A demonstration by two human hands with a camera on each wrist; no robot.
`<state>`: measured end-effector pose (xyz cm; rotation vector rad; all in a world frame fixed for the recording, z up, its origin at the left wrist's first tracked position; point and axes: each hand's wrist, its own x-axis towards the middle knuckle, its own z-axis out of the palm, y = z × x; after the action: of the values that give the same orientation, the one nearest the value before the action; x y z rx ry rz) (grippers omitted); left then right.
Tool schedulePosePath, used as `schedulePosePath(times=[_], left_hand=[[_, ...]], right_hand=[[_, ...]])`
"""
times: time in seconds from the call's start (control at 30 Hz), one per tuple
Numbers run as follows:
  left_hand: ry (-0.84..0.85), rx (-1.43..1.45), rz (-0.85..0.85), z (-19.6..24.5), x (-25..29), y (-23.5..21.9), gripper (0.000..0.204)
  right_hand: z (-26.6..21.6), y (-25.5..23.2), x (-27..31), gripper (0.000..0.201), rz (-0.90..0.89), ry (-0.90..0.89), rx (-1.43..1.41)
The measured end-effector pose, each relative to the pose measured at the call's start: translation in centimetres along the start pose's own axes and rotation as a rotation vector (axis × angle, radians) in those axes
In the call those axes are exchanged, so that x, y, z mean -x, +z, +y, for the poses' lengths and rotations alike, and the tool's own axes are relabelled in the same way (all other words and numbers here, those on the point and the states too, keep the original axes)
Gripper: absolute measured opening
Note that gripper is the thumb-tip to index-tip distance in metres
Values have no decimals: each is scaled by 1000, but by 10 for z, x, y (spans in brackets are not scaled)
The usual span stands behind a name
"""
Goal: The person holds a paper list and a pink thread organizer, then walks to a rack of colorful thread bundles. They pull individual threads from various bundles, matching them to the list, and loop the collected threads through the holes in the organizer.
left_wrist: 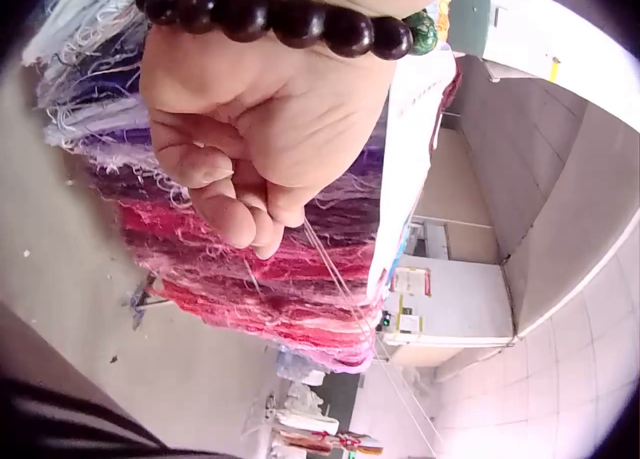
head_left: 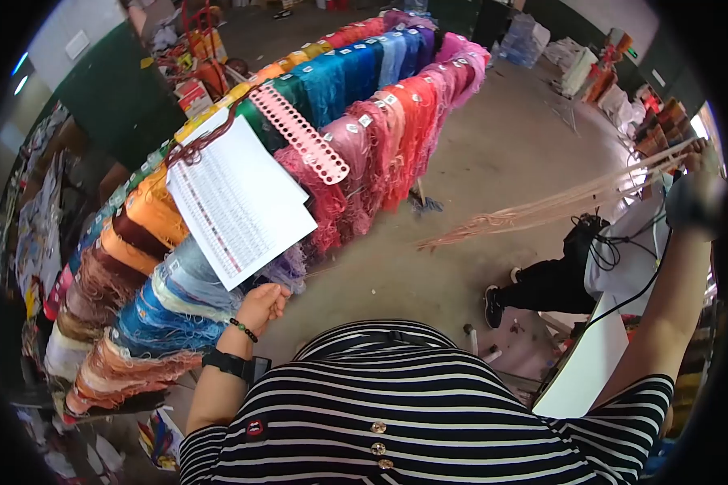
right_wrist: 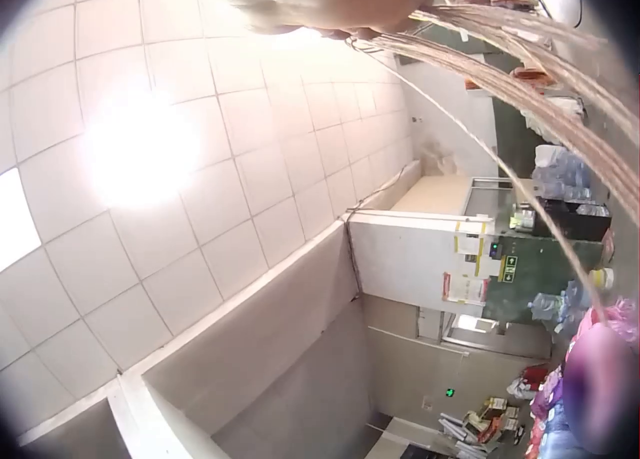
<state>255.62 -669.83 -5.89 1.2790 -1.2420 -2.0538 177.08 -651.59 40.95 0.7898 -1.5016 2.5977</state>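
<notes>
Raised at the far right of the head view, my right hand (head_left: 704,166) grips a bundle of long peach-coloured threads (head_left: 566,196). The bundle stretches leftward over the floor, its loose ends spread out. In the right wrist view the threads (right_wrist: 540,104) run from under the curled fingers, with one strand apart from the rest. My left hand (head_left: 263,309) is low beside the rack of coloured thread hanks (head_left: 344,77). Its fingers are curled in, and fine pale threads (left_wrist: 335,266) run from between the fingertips in the left wrist view.
A printed sheet (head_left: 243,214) lies over the hanks, with dark red threads (head_left: 206,145) across its top. Beside it is a pink strip with holes (head_left: 299,133). Another person in black trousers (head_left: 546,284) is at the right, near a white board (head_left: 586,364).
</notes>
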Motion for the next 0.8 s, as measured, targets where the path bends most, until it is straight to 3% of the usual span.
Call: schedulePosePath(times=[0.2,0.3,0.33,0.37,0.4,0.47,0.57,0.6,0.67,0.73,0.8], left_hand=[[-157,202,206,-34,16,-47,24],[-247,257,316,-53,27,-83,18],[-262,271,412,-66,28,-99,16],[-275,282,500,-83,27,-120,15],[-327,456,633,-121,19,-161,16],[-461,361,784,-223,6,-268,22],[-593,307,914,-216,36,-274,20],[-643,232,958,-230,35,-286,20],[-526,25,674,-167,45,-223,20],[-392,-179,417,-46,63,-101,23],[-190,-370,176,33,66,-21,25]], right_hand=[[48,-62,-72,11,-232,43,50],[80,-94,-108,6,-565,-72,125],[89,-97,-102,8,-563,-260,391],[83,-89,-92,8,-426,-150,280],[80,-65,-64,9,-158,-29,135],[72,-11,5,12,162,6,44],[97,-14,-5,11,57,52,-76],[109,-31,-23,13,-86,95,4],[117,-1,43,10,-228,131,52],[119,47,122,9,-144,312,260],[129,79,196,12,-380,504,200]])
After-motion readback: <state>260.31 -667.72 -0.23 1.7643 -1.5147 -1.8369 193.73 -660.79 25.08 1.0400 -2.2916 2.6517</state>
